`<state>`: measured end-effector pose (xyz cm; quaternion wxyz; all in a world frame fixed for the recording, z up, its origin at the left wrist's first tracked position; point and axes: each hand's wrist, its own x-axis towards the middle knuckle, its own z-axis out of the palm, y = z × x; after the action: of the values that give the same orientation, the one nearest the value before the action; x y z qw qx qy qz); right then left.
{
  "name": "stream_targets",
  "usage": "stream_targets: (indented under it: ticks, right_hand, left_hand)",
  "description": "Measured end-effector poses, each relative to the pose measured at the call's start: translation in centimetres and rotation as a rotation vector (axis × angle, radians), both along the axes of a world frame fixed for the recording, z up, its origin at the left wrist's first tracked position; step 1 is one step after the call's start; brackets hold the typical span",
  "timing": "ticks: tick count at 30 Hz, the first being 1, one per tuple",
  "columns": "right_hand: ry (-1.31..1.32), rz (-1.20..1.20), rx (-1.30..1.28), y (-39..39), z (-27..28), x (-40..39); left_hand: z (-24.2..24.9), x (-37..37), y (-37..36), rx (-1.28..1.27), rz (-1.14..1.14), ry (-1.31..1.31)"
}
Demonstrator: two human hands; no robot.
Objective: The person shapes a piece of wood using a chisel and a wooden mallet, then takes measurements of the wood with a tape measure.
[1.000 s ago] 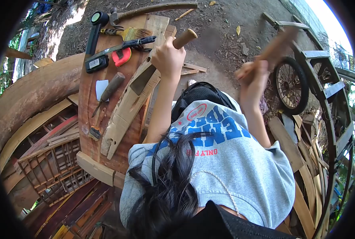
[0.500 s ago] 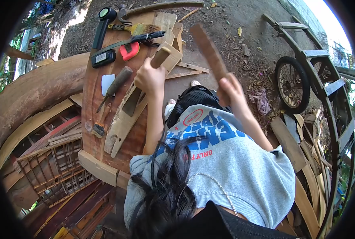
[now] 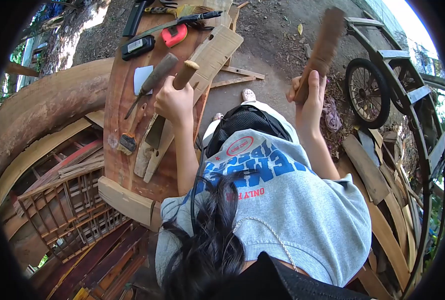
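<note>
My left hand (image 3: 176, 104) is closed around the wooden handle of a chisel (image 3: 154, 133), whose wide metal blade points down at a pale wooden board (image 3: 217, 47). The board lies slantwise on the workbench and has a small hole near its far end. Whether the blade tip touches the wood is hard to see. My right hand (image 3: 310, 97) grips a flat brown wooden bat (image 3: 325, 45), raised off to the right of the bench and slightly blurred. Beside my left hand lies a long thin tool with a wooden handle (image 3: 158, 74).
On the wooden workbench (image 3: 120, 120) lie a brush (image 3: 127, 143), a red tape measure (image 3: 174, 36), a black tool (image 3: 138, 47) and a larger paintbrush (image 3: 187, 10). A wheeled cart (image 3: 366, 92) stands at right, above stacked planks (image 3: 367, 170). A slatted wooden rack (image 3: 72, 215) is at lower left.
The bat in my right hand has swung up and to the right, away from the chisel. My left hand and the chisel sit slightly lower and further left in view.
</note>
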<state>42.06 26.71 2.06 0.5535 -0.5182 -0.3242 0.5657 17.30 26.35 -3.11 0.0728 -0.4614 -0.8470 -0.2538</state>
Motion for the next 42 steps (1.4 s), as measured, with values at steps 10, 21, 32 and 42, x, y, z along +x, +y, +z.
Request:
stream_targets:
  ticks: [10,21,32,42]
  right_hand:
    - [-0.045,0.304,-0.036,-5.2,-2.4,-2.9]
    - [-0.114,0.366,0.011,-3.4,-1.0,-3.7]
    - [-0.286,0.664,-0.040,-1.5,-3.6,-3.2]
    - [-0.163,0.140,-0.017,8.1,-0.6,7.0]
  left_hand:
    - [0.3,-2.9,-2.3,0.057,0.025,0.020]
    - [-0.1,-5.2,-3.2,0.070,0.085,0.054]
    - [0.2,-6.0,-3.8,0.043,0.209,0.209]
    - [3.8,9.6,13.0,0.138,-0.485,0.069]
